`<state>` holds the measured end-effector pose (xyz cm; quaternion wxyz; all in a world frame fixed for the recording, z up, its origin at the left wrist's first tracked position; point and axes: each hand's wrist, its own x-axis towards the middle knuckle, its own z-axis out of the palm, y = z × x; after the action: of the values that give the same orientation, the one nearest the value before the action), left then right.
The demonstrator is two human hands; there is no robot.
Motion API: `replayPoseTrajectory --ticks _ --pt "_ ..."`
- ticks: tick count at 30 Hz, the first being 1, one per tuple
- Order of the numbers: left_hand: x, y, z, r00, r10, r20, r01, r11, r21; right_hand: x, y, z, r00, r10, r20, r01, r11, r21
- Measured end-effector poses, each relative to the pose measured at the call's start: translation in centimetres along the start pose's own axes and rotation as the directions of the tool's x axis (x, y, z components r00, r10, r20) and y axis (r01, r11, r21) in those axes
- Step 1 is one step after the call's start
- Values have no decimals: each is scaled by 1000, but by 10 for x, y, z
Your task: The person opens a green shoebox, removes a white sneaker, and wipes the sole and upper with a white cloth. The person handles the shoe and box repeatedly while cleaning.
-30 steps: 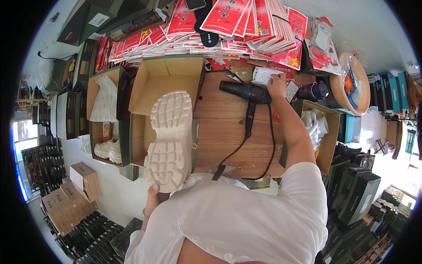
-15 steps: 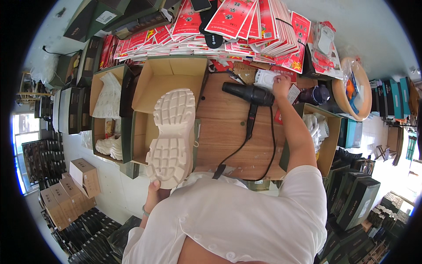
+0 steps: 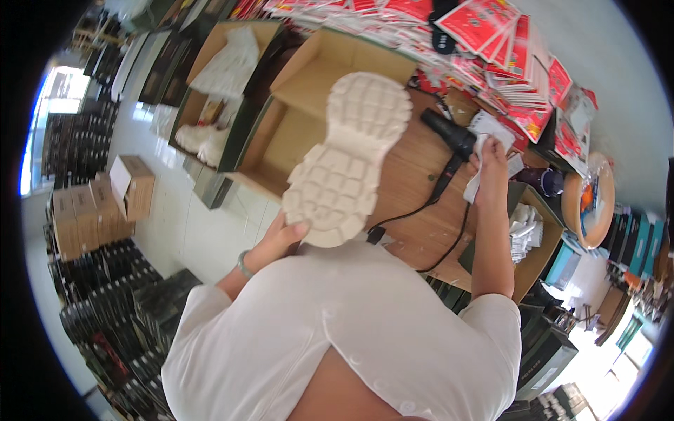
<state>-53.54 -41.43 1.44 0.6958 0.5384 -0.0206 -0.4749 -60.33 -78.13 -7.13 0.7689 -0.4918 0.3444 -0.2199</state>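
Note:
My left hand (image 3: 281,237) grips a cream shoe (image 3: 344,165) by one end, thumb on the tread. Its chunky, blocky sole faces up and hides the upper. Pinched in my right hand (image 3: 493,153) is a white tissue (image 3: 475,184), which hangs down beside the black hair dryer (image 3: 449,133). The dryer lies on the wooden table (image 3: 414,165), its cord trailing toward me. Just beyond my right hand lies a white packet (image 3: 493,126). An open shoebox (image 3: 281,133) stands behind the shoe on the left.
Red printed bags (image 3: 519,67) are heaped along the far edge. Another open box (image 3: 200,133) holds white shoes at left. To the right are a box with crumpled white paper (image 3: 526,228), a dark bottle (image 3: 544,180) and a round tan basket (image 3: 588,210). Cartons (image 3: 130,184) stand on the floor.
My right hand has drawn back from the white packet and now holds a white tissue. The shoe is raised closer to the view. The whole view has turned and shifted.

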Motion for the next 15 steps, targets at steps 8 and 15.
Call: replayPoseTrajectory --ticks 8,15 --pt "-19 -10 -53 976 43 212 -72 989 128 -166 -20 146 782 -256 568 506 793 -339" --pt "-33 -12 -96 947 124 297 -203 946 254 -201 7 199 460 -190 867 839 414 -354"
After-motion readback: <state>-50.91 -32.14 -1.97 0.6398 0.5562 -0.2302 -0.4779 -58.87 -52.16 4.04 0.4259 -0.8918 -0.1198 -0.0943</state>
